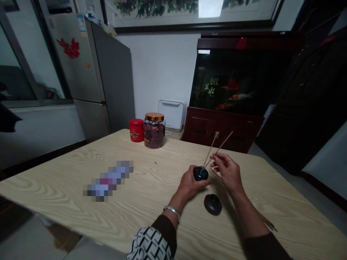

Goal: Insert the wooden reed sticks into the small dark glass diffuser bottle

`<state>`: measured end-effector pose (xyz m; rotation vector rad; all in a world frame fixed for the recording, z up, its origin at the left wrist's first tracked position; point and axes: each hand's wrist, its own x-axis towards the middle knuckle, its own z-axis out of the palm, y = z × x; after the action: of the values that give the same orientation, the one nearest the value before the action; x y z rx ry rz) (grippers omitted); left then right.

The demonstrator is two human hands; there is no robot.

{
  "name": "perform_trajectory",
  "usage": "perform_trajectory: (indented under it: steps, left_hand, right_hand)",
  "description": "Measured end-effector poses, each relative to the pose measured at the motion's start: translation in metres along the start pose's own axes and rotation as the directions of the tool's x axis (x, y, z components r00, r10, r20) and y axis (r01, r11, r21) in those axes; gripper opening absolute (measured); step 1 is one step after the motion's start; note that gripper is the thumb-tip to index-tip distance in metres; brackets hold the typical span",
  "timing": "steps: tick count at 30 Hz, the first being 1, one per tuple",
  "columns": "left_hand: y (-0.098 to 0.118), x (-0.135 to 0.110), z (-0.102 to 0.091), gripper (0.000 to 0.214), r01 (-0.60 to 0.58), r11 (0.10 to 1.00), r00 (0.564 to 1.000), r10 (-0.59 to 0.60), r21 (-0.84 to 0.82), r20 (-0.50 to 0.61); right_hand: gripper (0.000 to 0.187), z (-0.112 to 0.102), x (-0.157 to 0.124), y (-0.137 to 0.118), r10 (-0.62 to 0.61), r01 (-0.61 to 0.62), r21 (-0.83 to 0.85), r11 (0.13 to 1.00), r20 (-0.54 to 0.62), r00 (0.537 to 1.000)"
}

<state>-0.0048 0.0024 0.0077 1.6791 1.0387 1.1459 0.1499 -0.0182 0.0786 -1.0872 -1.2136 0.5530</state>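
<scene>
- Patterned sleeve (149,245) and silver bangle (171,212) on your left arm.
- Left hand (189,186): grip closed around a small dark pot (200,173).
- Right hand (226,171): grip pinching thin wooden sticks (217,150).
- Dark domed lid (213,204): on the wooden tabletop (151,213), just below the pot.
- Far edge: glass jar (154,133) of dried petals beside a red tin (136,130).

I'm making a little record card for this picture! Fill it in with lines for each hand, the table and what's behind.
Left hand: holds a small dark round pot
Left wrist: silver bangle
Right hand: holds thin wooden sticks, their tips near the pot
Near the hands: dark round lid on the wood-grain table
Far table end: red tin, glass jar with a copper lid
Behind: fish tank
</scene>
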Motion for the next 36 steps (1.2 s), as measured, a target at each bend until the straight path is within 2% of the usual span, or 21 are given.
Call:
perform_trajectory:
  steps: [2,3,5,6,8,9,11,16,20,23,25,26,27,28,30,32,34,36]
  left_hand:
    - [0.000,0.000,0.000,0.061,0.003,1.000,1.000,-0.003,-0.003,0.002]
    - [0.000,0.000,0.000,0.061,0.003,1.000,1.000,-0.003,-0.005,0.003]
    - [0.000,0.000,0.000,0.062,0.001,1.000,1.000,-0.001,-0.005,0.002]
    - [-0.001,0.000,0.000,0.062,-0.003,1.000,1.000,0.003,-0.004,0.002]
    - [-0.002,0.000,0.000,0.062,-0.011,1.000,1.000,0.011,-0.007,0.002]
    - [-0.003,0.000,0.000,0.063,-0.014,1.000,1.000,0.014,-0.010,0.002]
    - [-0.005,0.000,0.000,0.063,-0.022,1.000,1.000,0.022,-0.014,0.001]
    - [-0.006,0.001,0.001,0.063,-0.025,1.000,1.000,0.025,0.001,-0.001]
    - [-0.004,0.000,0.001,0.062,-0.026,1.000,1.000,0.026,-0.009,0.004]
    - [-0.003,0.000,0.000,0.061,-0.022,0.999,1.000,0.023,-0.024,0.003]
    - [-0.003,0.000,0.000,0.061,-0.023,0.999,1.000,0.024,-0.026,0.001]
    - [-0.003,0.000,0.001,0.061,-0.024,0.999,1.000,0.024,-0.025,0.000]
    - [-0.003,0.000,0.001,0.062,-0.023,1.000,1.000,0.023,-0.021,0.000]
    - [-0.004,0.000,0.001,0.063,-0.020,1.000,1.000,0.020,-0.016,-0.001]
    - [-0.004,0.000,0.000,0.064,-0.014,1.000,1.000,0.014,-0.008,0.000]
    - [-0.005,0.000,0.000,0.064,-0.013,1.000,1.000,0.013,-0.004,0.008]
    - [-0.006,0.001,0.000,0.064,-0.013,1.000,1.000,0.013,-0.003,0.012]
    - [-0.007,0.001,0.001,0.065,-0.016,1.000,1.000,0.016,-0.003,0.006]
  right_hand:
    - [0.032,-0.023,0.003,0.008,0.014,-0.009,-0.215,0.977,0.023,1.000]
    - [0.029,-0.038,0.004,0.013,0.026,-0.011,-0.370,0.929,0.036,0.999]
    - [0.018,-0.067,0.005,0.026,0.109,-0.016,-0.692,0.721,0.091,0.990]
    - [0.015,-0.080,0.005,0.032,0.191,-0.018,-0.798,0.602,0.122,0.974]
    - [0.010,-0.098,0.002,0.045,0.341,-0.004,-0.901,0.433,0.159,0.927]
    - [0.008,-0.102,0.001,0.051,0.392,0.001,-0.920,0.391,0.168,0.904]
    - [0.007,-0.105,0.000,0.058,0.439,0.003,-0.930,0.368,0.177,0.881]
    - [0.008,-0.098,0.000,0.066,0.453,-0.029,-0.916,0.401,0.170,0.875]
    - [0.011,-0.103,0.001,0.061,0.423,-0.050,-0.871,0.489,0.187,0.887]
    - [0.013,-0.111,0.005,0.036,0.272,-0.086,-0.747,0.659,0.130,0.953]
    - [0.014,-0.111,0.009,0.010,0.099,-0.096,-0.540,0.836,-0.024,0.995]
    - [0.017,-0.108,0.010,-0.005,0.029,-0.082,-0.381,0.921,-0.141,0.990]
    - [0.021,-0.102,0.011,-0.019,-0.017,-0.036,-0.189,0.981,-0.272,0.962]
    - [0.024,-0.094,0.010,-0.031,-0.035,0.038,-0.001,0.999,-0.359,0.933]
    - [0.027,-0.071,0.008,-0.048,-0.057,0.156,0.219,0.963,-0.402,0.914]
    - [0.027,-0.045,0.004,-0.052,-0.087,0.202,0.261,0.944,-0.392,0.916]
    - [0.026,-0.024,0.002,-0.048,-0.122,0.215,0.221,0.951,-0.370,0.921]
    - [0.025,-0.011,0.001,-0.041,-0.161,0.229,0.165,0.959,-0.345,0.925]
